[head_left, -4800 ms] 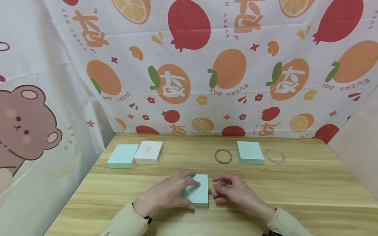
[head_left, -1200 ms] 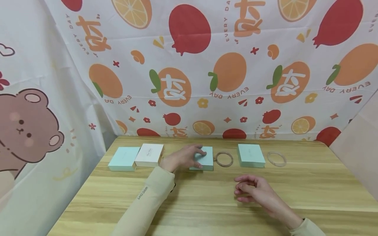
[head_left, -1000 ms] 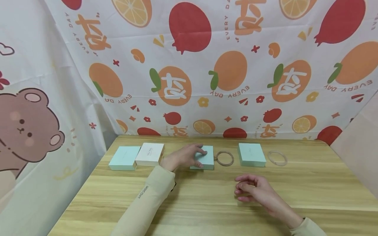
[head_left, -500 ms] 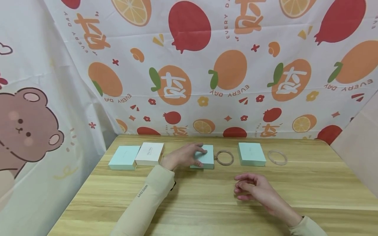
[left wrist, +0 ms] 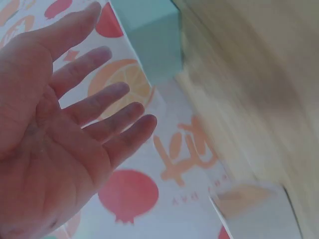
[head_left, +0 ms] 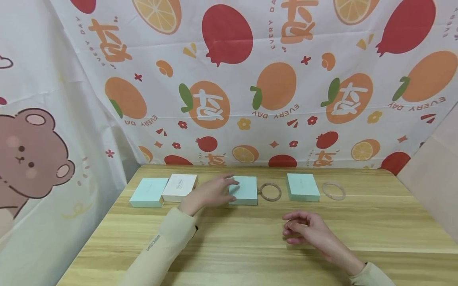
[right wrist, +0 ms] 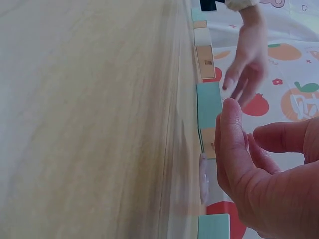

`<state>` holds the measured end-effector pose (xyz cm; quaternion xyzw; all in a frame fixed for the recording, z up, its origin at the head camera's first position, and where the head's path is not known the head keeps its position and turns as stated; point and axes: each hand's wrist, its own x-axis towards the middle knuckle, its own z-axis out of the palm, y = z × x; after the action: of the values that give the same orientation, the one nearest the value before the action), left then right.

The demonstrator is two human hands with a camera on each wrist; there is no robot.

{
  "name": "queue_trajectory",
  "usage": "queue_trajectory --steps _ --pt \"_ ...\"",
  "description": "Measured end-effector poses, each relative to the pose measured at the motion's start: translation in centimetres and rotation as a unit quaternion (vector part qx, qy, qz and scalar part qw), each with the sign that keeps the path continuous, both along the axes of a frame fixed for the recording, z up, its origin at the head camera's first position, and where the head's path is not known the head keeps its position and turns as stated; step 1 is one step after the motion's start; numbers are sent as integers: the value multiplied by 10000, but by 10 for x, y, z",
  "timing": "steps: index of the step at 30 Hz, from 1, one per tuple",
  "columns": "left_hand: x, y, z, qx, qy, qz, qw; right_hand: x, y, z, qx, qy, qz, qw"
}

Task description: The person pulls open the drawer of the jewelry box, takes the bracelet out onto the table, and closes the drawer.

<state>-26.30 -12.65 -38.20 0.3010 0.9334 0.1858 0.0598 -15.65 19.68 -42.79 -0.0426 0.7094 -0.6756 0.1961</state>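
Note:
My left hand (head_left: 212, 192) hovers at the left side of a mint-green box (head_left: 246, 190) in the back row, its fingertips close over the lid. In the left wrist view, the fingers of that left hand (left wrist: 75, 114) are spread and straight, apart from a mint box (left wrist: 154, 37). To the right of that box lies a brownish bangle (head_left: 270, 199). My right hand (head_left: 310, 230) rests idle nearer the front, fingers loosely curled and holding nothing. In the right wrist view, the right hand (right wrist: 264, 184) shows thumb and fingers apart.
Another mint box (head_left: 149, 192) and a white box (head_left: 180, 187) stand together at the back left. A third mint box (head_left: 303, 187) sits at the right, with a pale translucent bangle (head_left: 334, 198) beside it. Fruit-print cloth (head_left: 264, 135) hangs behind the wooden table (head_left: 229, 254).
The middle mint box has gone from the front centre to the back row beside the brownish bangle. My left hand has just let go and drawn left; the right hand shifted right earlier.

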Motion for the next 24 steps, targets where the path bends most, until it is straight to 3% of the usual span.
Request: queue_trajectory --steps 6,10,15,24 --pt "31 -32 0 -246 321 510 9979 1 -1 -2 57 -1 36 10000" --pt "46 -49 0 -424 680 620 9949 1 -2 -2 24 -19 31 10000" --pt "54 -64 -2 -439 1003 686 9916 0 -3 -1 10 -62 16 10000" --pt "59 -84 -7 -511 954 1038 9887 0 -4 -2 51 -75 16 10000"
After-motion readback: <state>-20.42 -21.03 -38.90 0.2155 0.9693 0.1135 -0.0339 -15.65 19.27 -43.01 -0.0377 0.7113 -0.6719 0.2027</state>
